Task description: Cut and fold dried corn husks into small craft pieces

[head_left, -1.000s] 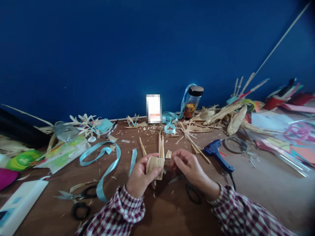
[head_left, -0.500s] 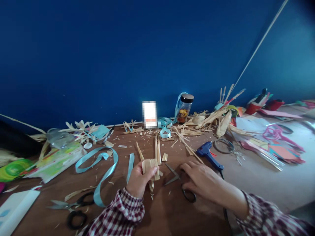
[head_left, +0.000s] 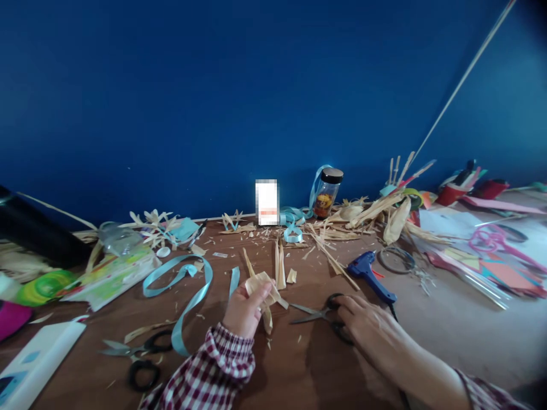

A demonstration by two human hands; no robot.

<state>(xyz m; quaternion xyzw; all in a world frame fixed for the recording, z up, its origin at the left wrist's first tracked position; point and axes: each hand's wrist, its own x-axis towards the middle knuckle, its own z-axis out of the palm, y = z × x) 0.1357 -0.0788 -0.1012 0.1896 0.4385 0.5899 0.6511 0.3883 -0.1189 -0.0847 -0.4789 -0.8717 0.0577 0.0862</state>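
Observation:
My left hand [head_left: 247, 307] pinches a pale piece of dried corn husk [head_left: 257, 283] between thumb and fingers, with narrow husk ends sticking out below and to the right. To its right, my right hand [head_left: 374, 327] has its fingers closed at the black handles of a pair of scissors [head_left: 314, 315]. The blades are slightly parted and point left, towards the husk. Part of the handles is hidden behind the fingers. Beyond the hands lie a folded husk strip [head_left: 279, 266] and a small husk scrap [head_left: 291, 276].
A blue glue gun [head_left: 371, 276] and a wire coil [head_left: 397, 259] lie right. Light-blue ribbon [head_left: 200, 296] and second scissors [head_left: 139, 353] lie left. Along the blue wall stand a glass jar [head_left: 328, 193], a blurred white card [head_left: 267, 202] and piled husks [head_left: 376, 213].
My right hand has moved right and nearer, and the scissors have turned, their blades closer together. My left hand has tilted the husk piece. The view has shifted slightly left.

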